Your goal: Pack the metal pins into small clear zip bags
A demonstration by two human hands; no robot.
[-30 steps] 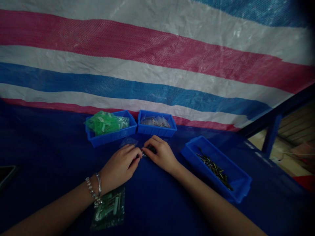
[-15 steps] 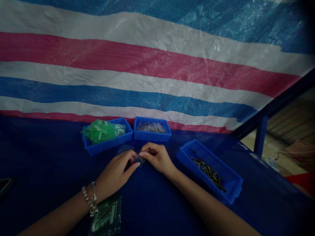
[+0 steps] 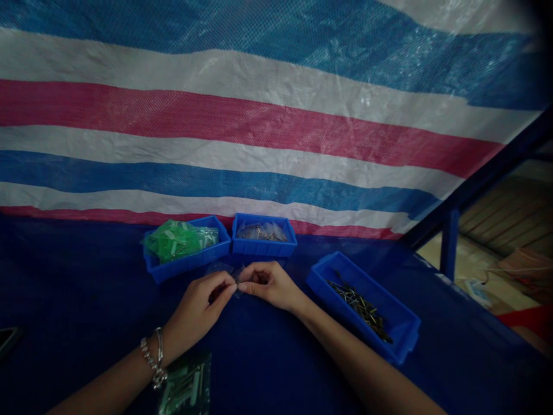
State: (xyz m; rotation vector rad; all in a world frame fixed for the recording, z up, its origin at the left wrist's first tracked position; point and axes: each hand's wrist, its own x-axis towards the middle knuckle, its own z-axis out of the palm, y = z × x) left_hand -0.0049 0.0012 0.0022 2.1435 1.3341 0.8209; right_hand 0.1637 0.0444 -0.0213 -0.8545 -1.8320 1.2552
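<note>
My left hand (image 3: 201, 300) and my right hand (image 3: 272, 285) meet fingertip to fingertip over the blue table. Both pinch a small clear plastic bag (image 3: 237, 293), which is partly hidden by the fingers; its contents are too dark to make out. More clear plastic (image 3: 219, 268) lies just behind the left fingers. Close to my left wrist, a flat transparent packet (image 3: 185, 387) of thin metal pieces and pale sticks rests on the table.
Behind the hands stand a blue bin (image 3: 216, 252) with green and clear packets (image 3: 179, 239) and a blue bin (image 3: 263, 248) of small clear bags. Right of my hand, a longer blue bin (image 3: 404, 334) holds loose thin metal pieces (image 3: 363, 305). A striped tarp (image 3: 242, 121) hangs behind.
My left fingertips have closed into a tighter pinch on the bag, against the right fingertips. The whole view has shifted slightly, the bins now lower in it.
</note>
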